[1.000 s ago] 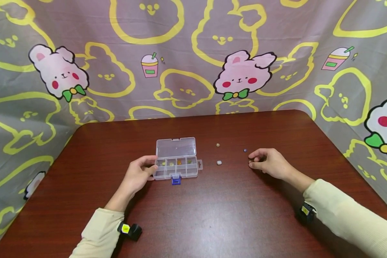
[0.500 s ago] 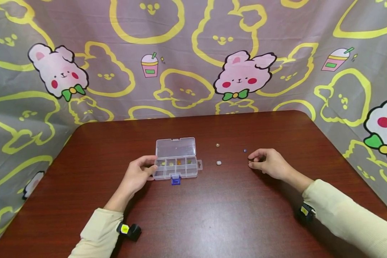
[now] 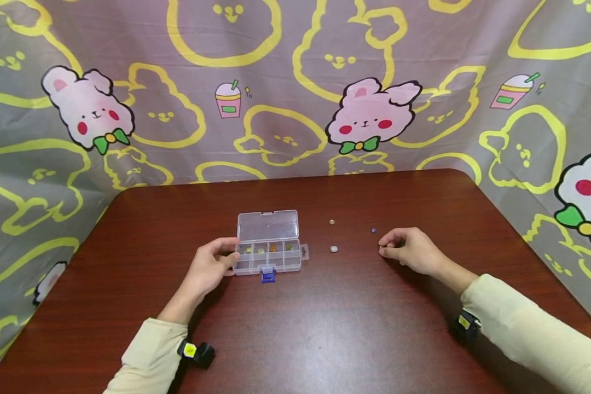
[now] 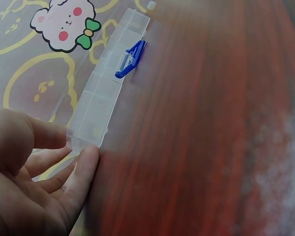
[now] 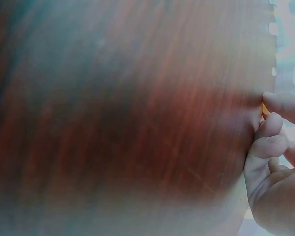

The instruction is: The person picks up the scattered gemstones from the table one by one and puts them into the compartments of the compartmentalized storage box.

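A clear plastic compartment box (image 3: 268,257) stands on the table with its lid (image 3: 268,225) raised at the back and a blue latch (image 3: 268,276) hanging at the front. Several small beads, among them an orange bead (image 3: 273,248), lie in its rear compartments. My left hand (image 3: 209,268) grips the box's left end between thumb and fingers, also plain in the left wrist view. To the right, my right hand (image 3: 411,250) is down at the tabletop. Its thumb and finger pinch a small orange bead (image 5: 265,108), mostly hidden by the fingertips.
Between box and right hand lie a white bead (image 3: 334,249) and a yellowish bead (image 3: 332,221). A small blue bead (image 3: 374,230) sits just beyond the right fingertips. Behind the brown table (image 3: 315,328) hangs a printed cloth (image 3: 285,82).
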A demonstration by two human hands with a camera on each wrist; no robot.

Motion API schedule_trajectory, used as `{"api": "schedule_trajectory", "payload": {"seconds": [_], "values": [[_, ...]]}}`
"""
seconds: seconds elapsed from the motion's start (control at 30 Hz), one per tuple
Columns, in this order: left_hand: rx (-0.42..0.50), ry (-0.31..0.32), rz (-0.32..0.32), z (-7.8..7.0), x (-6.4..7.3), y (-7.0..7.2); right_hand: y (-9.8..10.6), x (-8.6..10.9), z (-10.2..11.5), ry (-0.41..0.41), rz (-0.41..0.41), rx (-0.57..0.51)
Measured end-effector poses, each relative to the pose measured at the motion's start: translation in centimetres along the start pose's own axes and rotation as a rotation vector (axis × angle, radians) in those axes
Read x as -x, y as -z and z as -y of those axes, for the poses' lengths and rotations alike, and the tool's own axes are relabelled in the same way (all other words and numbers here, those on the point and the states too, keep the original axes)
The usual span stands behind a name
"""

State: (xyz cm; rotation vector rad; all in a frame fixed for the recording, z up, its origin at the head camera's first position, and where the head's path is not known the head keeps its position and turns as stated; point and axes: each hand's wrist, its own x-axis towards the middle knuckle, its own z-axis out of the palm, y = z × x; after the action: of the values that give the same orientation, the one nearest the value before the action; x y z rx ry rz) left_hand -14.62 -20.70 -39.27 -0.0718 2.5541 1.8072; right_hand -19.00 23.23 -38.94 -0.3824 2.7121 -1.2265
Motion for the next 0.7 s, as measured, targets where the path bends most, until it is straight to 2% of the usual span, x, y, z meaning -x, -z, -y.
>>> {"api": "schedule_trajectory", "payload": {"seconds": [0.7], "values": [[-0.007,-0.002,0.000,-0.07,0.10,-0.02,-0.20,0.06,-0.05,0.029,-0.024,-0.014]]}}
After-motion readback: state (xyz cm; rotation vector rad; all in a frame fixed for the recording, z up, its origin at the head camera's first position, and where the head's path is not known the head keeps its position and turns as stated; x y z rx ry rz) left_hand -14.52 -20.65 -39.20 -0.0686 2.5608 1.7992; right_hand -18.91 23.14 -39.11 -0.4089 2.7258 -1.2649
